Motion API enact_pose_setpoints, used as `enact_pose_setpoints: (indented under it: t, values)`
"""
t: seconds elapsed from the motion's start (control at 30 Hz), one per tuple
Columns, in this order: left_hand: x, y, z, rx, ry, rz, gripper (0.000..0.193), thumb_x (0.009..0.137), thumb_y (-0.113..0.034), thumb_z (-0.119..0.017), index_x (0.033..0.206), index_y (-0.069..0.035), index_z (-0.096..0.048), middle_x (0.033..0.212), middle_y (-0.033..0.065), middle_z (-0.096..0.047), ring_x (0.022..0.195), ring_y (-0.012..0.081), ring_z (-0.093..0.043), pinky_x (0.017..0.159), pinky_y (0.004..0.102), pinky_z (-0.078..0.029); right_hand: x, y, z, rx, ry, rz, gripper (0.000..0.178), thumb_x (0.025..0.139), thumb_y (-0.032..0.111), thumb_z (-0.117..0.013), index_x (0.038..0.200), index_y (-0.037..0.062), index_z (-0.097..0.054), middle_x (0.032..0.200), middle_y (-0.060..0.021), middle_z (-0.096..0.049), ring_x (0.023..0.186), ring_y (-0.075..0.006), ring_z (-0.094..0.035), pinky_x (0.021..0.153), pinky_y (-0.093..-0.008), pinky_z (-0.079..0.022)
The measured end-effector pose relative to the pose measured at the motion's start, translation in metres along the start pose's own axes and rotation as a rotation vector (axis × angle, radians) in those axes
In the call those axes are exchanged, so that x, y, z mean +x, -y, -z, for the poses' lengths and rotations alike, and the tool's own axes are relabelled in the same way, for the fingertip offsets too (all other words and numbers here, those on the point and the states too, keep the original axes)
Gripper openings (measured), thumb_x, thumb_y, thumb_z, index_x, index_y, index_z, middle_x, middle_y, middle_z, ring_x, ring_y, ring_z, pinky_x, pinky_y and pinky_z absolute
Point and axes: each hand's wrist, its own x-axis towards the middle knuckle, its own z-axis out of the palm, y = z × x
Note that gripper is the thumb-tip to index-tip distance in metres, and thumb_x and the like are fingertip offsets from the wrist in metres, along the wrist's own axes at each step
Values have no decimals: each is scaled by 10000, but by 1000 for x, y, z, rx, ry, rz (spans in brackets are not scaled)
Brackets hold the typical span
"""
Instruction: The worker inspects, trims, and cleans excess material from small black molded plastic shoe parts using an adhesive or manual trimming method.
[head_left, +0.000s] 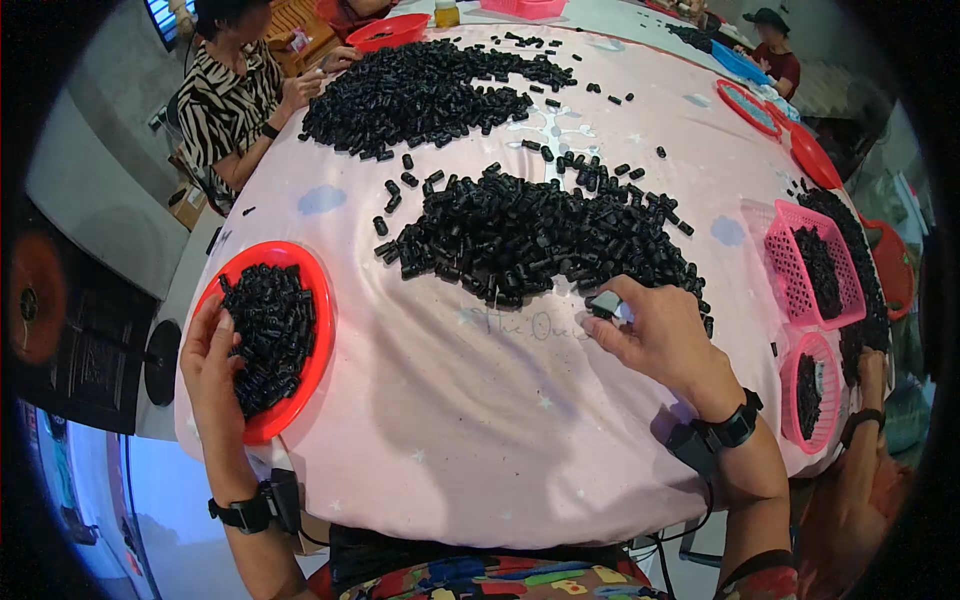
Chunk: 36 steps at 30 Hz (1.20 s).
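Note:
My right hand (665,330) is closed, with thumb and forefinger pinching a small dark piece with a pale grey face (604,304). It hovers at the near edge of a large heap of short black cylindrical plastic pieces (530,235). Something whitish shows between those fingers, too small to name. On the left, my left hand (208,360) rests over the rim of a round red tray (322,330) filled with similar black pieces (272,335). Its fingers are extended and a little apart beside them; I see nothing held there.
A second black heap (420,95) lies farther back, where a person in a striped top (228,105) works. Pink baskets (845,270) holding dark pieces stand at right, near another person's hand (872,375). Red trays (815,158) and a blue tray (740,62) sit beyond.

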Motion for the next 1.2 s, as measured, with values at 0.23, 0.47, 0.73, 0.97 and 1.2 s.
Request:
enact_pose_setpoints:
  t: [0.23, 0.47, 0.73, 0.97, 1.2]
  values:
    - [-40, -48, -63, -168, 507, -30, 307, 927, -157, -550, 1205, -28, -575, 1099, 25, -600, 822, 37, -528, 673, 183, -425, 0, 2, 7, -49, 24, -2, 301, 783, 309, -694, 900, 49, -600, 530, -96, -594, 551, -297, -619, 537, -408, -472]
    - [-64, -54, -137, -222, 981, 153, 285, 929, -148, -546, 1186, -31, -580, 977, 35, -639, 782, 57, -560, 656, 186, -439, -2, -8, -1, 39, -2, 12, 315, 737, 293, -754, 879, 44, -623, 575, -86, -605, 481, -236, -585, 480, -340, -448]
    - [-90, -25, -174, -429, 1273, 584, 352, 940, -288, -578, 1191, -42, -586, 952, 9, -650, 796, 51, -588, 672, 171, -446, -7, 21, -1, 581, -8, 139, 346, 717, 194, -810, 977, 53, -630, 822, -81, -669, 592, -113, -623, 528, -225, -475]
    - [-85, -16, -177, -572, 1354, 640, 276, 949, -162, -554, 1161, 9, -588, 920, 23, -641, 802, 64, -593, 696, 190, -478, -3, 20, -16, 633, -51, 250, 373, 702, 158, -816, 1010, 43, -639, 862, -81, -687, 648, -139, -665, 520, -215, -499]
    - [-83, -9, -174, -672, 1355, 792, 265, 941, -165, -568, 1135, 13, -602, 916, 30, -638, 788, 72, -591, 703, 200, -481, -2, 20, -21, 674, 15, 191, 381, 690, 134, -813, 1023, 45, -649, 858, -61, -690, 644, -101, -648, 504, -201, -486]
